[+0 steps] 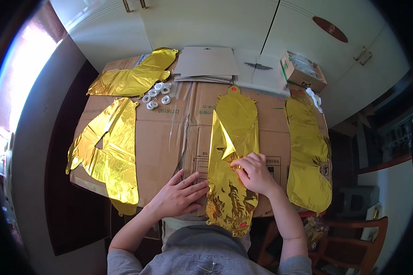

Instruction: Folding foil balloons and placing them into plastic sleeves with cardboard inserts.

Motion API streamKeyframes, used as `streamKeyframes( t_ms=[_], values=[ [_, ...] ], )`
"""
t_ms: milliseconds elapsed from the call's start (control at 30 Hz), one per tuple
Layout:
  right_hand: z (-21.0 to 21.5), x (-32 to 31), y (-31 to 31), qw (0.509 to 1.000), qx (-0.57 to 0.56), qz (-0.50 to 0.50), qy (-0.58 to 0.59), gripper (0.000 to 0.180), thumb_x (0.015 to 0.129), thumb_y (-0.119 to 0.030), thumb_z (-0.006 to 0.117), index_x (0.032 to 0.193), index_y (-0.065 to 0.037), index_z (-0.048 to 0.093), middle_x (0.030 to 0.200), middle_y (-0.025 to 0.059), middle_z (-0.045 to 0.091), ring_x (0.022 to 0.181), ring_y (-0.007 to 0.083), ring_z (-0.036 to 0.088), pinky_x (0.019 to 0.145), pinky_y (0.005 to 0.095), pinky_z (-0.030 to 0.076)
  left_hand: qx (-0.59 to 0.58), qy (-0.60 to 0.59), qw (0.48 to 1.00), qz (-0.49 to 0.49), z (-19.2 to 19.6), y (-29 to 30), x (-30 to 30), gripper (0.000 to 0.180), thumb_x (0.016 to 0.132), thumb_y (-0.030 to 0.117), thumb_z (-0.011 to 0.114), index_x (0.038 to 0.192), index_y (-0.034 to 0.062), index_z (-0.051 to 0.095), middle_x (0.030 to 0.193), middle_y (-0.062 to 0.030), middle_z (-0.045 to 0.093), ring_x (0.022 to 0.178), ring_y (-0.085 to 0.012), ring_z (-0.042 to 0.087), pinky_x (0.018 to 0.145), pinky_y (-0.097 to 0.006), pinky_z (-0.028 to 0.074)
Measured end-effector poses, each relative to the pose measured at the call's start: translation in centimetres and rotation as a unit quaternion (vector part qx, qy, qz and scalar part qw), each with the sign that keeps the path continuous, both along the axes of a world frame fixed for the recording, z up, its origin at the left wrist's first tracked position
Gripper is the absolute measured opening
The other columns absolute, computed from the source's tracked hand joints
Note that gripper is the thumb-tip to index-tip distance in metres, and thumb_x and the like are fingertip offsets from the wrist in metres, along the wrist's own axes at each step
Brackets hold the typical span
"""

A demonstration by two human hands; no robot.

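Note:
A flat gold foil balloon (235,119) lies lengthwise in front of me, its near end hanging toward my lap. My right hand (256,174) is closed in a pinch on its foil around the middle, where the sheet is creased and partly folded. Flat on the cardboard (165,142), my left hand (182,196) spreads its fingers, the tips touching or close to the balloon's left edge. Other flat gold balloons lie around: one at the left (121,156), one at the far left (133,80) and one at the right (307,156).
Several white ribbon rolls (157,95) sit at the back left. A stack of grey card sheets (206,64) lies at the far edge. Back right stand a small open carton (304,72) and a white tangled item (314,99). A wooden chair (353,245) is at the lower right.

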State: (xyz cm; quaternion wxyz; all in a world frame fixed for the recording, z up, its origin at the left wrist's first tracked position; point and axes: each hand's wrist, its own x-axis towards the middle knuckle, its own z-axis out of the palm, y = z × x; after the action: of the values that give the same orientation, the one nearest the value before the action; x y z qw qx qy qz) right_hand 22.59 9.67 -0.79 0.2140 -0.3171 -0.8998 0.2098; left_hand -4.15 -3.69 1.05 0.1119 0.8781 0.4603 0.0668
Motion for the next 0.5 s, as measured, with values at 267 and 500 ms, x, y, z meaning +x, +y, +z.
streamKeyframes(
  t_ms=[267,500],
  values=[
    [-0.33,0.03,0.06,1.000,0.010,0.000,0.007,0.020,0.082,-0.006,0.063,0.101,-0.013,0.063,0.089,0.0009,0.064,0.089,0.0215,0.056,0.087,0.0381,0.034,0.010,0.005,1.000,-0.024,-0.11,0.43,-0.19,0.056,0.090,0.045,0.059,0.139,0.0180,0.051,0.146,0.0026,0.048,0.140,-0.0217,0.037,0.115,-0.054,0.025],
    [-0.20,0.03,0.02,1.000,0.010,-0.001,0.004,0.020,0.083,-0.006,0.063,0.101,-0.014,0.063,0.089,0.0010,0.064,0.090,0.0212,0.056,0.088,0.0380,0.034,0.023,0.022,0.998,-0.052,0.20,0.70,-0.39,0.057,0.090,0.050,0.058,0.138,0.0200,0.052,0.143,0.0034,0.050,0.140,-0.0203,0.038,0.116,-0.054,0.025]
  ],
)
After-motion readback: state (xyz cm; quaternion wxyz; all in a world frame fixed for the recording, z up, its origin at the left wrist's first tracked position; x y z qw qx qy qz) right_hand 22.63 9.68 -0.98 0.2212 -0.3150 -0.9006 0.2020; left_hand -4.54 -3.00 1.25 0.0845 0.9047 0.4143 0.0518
